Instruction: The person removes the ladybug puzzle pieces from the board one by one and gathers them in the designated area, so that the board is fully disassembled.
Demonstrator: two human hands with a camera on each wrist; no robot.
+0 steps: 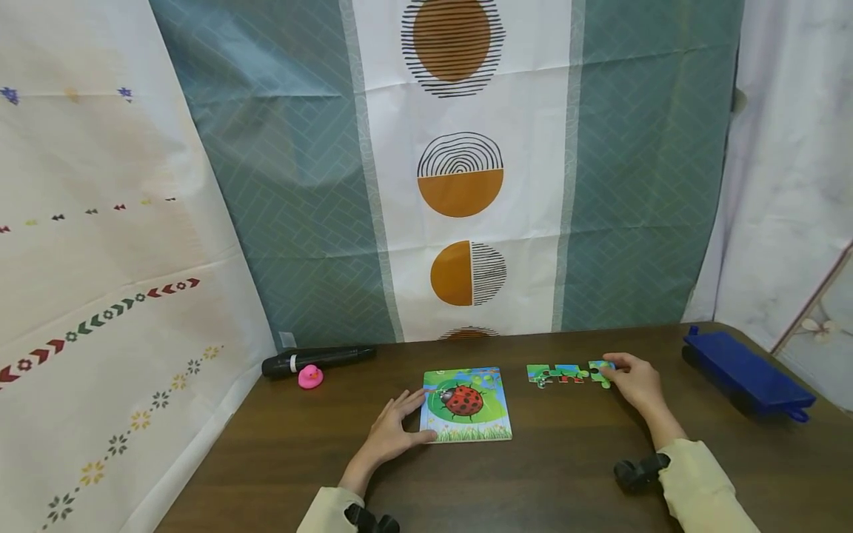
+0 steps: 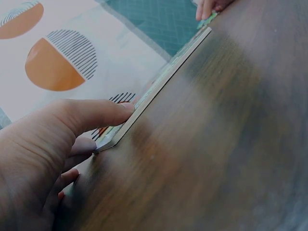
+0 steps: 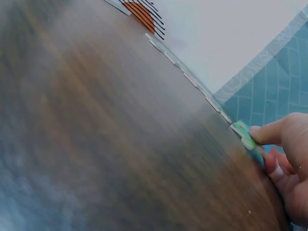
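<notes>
The square ladybug puzzle [image 1: 464, 402] lies flat on the table. My left hand [image 1: 392, 429] is at its left side, fingers stretched along the left edge and thumb on the lower left corner. In the left wrist view the thumb lies on top of the puzzle board [image 2: 163, 79]. To the right, my right hand [image 1: 637, 383] pinches a green and blue puzzle piece [image 1: 597, 368] between thumb and fingers, seen edge-on in the right wrist view. Several loose puzzle pieces [image 1: 558, 373] lie in a row just left of that piece.
A black pen-like stick [image 1: 333, 357] with a white band lies at the back left, a pink rubber duck [image 1: 310, 377] before it. At the far right of the brown table [image 1: 533, 481] is a dark blue tray-like object [image 1: 746, 370]. A patterned curtain [image 1: 466, 281] hangs behind.
</notes>
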